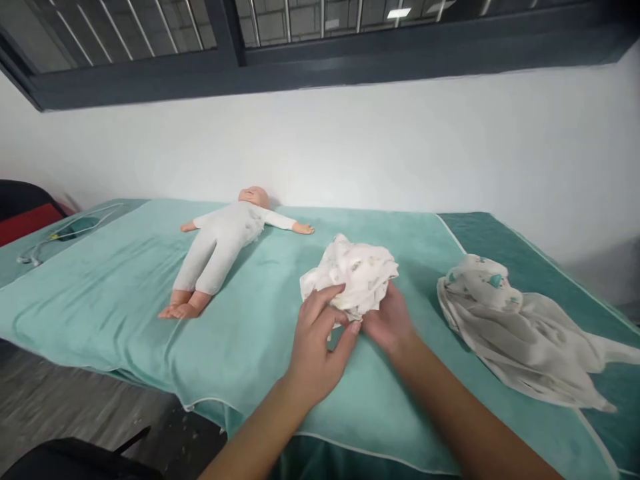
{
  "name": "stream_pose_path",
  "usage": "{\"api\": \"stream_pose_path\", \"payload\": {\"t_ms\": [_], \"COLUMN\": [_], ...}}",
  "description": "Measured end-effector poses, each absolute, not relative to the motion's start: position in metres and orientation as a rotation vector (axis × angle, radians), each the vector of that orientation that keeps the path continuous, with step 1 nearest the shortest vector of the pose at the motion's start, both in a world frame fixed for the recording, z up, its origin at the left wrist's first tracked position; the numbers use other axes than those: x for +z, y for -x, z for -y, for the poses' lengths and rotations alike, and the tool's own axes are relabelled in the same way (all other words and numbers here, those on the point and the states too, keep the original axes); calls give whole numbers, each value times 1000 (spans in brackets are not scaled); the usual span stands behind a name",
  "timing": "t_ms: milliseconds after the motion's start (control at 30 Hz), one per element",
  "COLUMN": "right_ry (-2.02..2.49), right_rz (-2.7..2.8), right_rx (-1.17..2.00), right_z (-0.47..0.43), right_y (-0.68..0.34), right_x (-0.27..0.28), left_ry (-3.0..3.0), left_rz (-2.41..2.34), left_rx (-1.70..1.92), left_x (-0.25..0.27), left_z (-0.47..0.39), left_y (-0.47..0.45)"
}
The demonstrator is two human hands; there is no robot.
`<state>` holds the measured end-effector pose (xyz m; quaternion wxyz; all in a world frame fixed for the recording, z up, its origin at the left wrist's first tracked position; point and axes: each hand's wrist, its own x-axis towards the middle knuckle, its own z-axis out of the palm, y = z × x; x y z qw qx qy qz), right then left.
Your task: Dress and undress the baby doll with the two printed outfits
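Observation:
A bunched white cloth [357, 270] with a faint small print is held just over the bed, between both hands. My left hand [320, 340] grips its near edge, fingers bent and thumb reaching toward the other hand. My right hand [390, 320] is closed on the cloth's right underside; the cloth partly hides those fingers. To the left lies a baby doll [220, 233] in a white suit, on its back, arms spread, bare feet toward me. On the right, a crumpled white garment [530, 340] with a green-patterned part lies apart from my hands.
A light green sheet [265, 347] covers the bed, with darker green [480, 233] at its right end. A tube and green pouch [75, 230] lie at the far left. A white wall [350, 147] and barred window stand behind. A black chair-like object [75, 460] is at lower left.

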<state>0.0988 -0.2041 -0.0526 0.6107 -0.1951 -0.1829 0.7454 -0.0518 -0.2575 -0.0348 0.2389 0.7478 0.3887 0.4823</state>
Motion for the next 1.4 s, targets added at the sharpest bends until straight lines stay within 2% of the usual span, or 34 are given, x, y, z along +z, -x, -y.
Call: {"api": "stream_pose_path", "payload": {"t_ms": [167, 333, 567, 800, 1000, 1233, 1333, 1400], "right_ry": [477, 551, 670, 725, 781, 842, 882, 895], "right_rz": [556, 713, 978, 1123, 1197, 1277, 1321, 1345], "right_rx": [1717, 1850, 2070, 2014, 1979, 1901, 1824, 1752], "right_z": [198, 215, 243, 251, 255, 259, 260, 264], "right_y": [-93, -63, -59, -65, -64, -63, -61, -59], "right_x": [-46, -57, -76, -64, -71, -77, -80, -79], "left_ry": [-1376, -1175, -1087, -802, -613, -454, -441, -527], "left_rz": [-1055, -1075, -1501, -2355, -3044, -2950, -2881, -2994], "left_rx": [1494, 1336, 1508, 1730, 1285, 672, 546, 513], "left_x": [-45, -41, -63, -92, -111, -139, -150, -156], "left_z": [247, 249, 280, 344, 442, 521, 524, 517], "left_y": [61, 64, 112, 262, 386, 421, 413, 400]}}
